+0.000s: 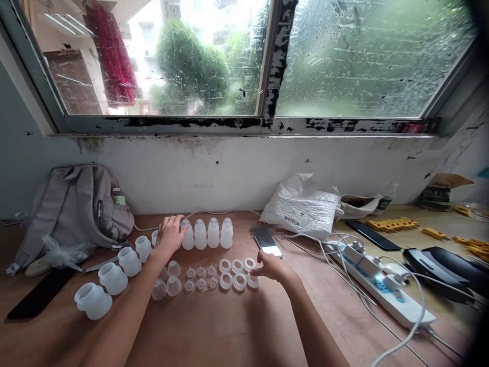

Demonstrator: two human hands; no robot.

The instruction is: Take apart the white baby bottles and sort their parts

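Our right hand (272, 268) sits nearest, fingers curled and pinching one white plastic ring (252, 280) at the end of the ring rows on the brown wooden desk (229, 331). Our left hand (170, 235) closes around a translucent plastic bottle (187, 235) in the back row. We judge we are gathering parts; next, the ring must meet the bottle neck squarely.
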